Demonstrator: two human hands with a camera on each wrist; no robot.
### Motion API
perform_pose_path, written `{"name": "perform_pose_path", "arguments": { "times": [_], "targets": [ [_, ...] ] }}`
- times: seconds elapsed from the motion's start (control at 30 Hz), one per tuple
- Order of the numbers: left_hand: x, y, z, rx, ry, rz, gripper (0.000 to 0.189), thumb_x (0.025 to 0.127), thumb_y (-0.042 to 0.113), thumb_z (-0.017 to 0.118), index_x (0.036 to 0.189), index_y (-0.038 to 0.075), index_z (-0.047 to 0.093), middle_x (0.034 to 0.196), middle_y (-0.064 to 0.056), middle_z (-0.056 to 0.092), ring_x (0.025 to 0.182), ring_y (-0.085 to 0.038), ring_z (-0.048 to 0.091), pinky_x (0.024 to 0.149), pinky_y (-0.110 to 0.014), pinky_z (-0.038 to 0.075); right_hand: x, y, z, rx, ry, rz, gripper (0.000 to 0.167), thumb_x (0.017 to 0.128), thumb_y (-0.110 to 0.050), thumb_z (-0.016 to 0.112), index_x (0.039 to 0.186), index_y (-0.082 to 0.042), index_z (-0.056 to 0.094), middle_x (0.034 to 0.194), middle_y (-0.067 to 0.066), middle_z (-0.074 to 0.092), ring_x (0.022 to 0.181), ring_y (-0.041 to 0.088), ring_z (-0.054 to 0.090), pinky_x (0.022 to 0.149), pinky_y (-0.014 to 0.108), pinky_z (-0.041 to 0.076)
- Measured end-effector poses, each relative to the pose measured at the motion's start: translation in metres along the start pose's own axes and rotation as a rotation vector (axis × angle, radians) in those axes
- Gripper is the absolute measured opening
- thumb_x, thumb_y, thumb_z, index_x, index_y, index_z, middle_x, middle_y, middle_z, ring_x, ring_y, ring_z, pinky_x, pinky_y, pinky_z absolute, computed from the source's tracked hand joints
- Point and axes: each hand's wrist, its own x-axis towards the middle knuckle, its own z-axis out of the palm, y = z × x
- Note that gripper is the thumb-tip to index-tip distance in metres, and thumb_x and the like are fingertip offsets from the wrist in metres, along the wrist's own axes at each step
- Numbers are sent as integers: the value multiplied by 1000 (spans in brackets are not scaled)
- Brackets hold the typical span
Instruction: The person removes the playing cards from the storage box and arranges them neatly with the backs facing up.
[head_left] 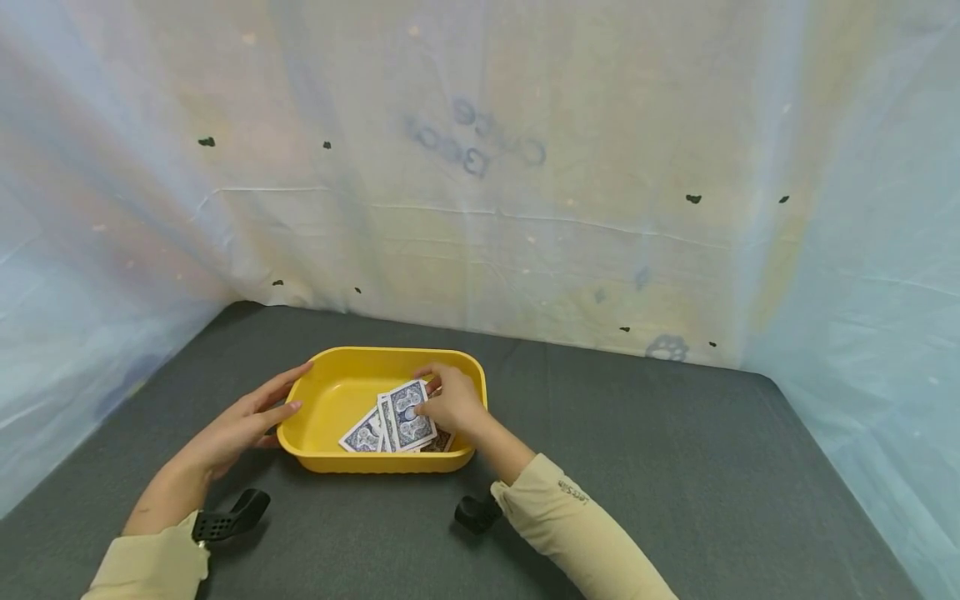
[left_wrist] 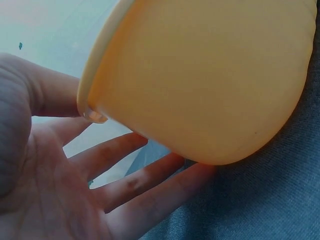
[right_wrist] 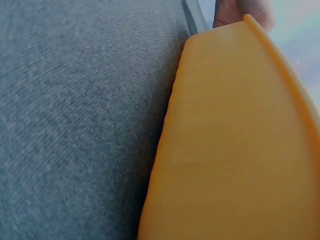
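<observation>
A yellow plastic tray (head_left: 322,462) sits on the dark cloth. In it lie several playing cards (head_left: 363,435), blue patterned backs up and overlapping, at the middle and right. My left hand (head_left: 236,425) holds the tray's left end, thumb over the rim and long fingers spread against the outer wall, as the left wrist view shows too. My right hand (head_left: 452,402) reaches in over the right side and pinches a playing card (head_left: 411,414) at the top of the pile. How many cards it holds I cannot tell. The right wrist view shows the tray's outer side (right_wrist: 235,135).
Dark grey cloth (head_left: 637,483) covers the table on every side of the tray. A pale, patterned curtain (head_left: 570,275) hangs along the back and both sides. Black wrist-worn devices (head_left: 232,518) sit below both hands, close to the cloth.
</observation>
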Motion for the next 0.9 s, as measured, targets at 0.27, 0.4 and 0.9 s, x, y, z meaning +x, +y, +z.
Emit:
{"name": "perform_pose_path", "arguments": {
  "times": [0.27,0.4,0.9],
  "targets": [
    [-1,-1,-1,-15,4,-16,71,101,36,47,156,22,6,159,-24,3,137,-51,24,89,-57,50,0,1,-7,154,7,-12,41,82,-2,73,121,-11,65,94,8,63,77,16,53,64,24,46],
    [-1,0,-2,-22,3,-18,71,101,37,48,156,21,6,159,-23,2,138,-51,23,90,-57,50,-1,2,-12,257,-1,-12,40,83,-3,72,122,-11,65,93,8,63,75,15,52,63,22,46],
    [-1,-1,-1,-32,7,-26,71,101,36,48,156,22,6,159,-23,2,138,-51,23,91,-58,48,1,3,-40,510,64,17,45,85,0,68,128,-13,61,106,11,61,84,19,60,90,47,53]
  ]
}}
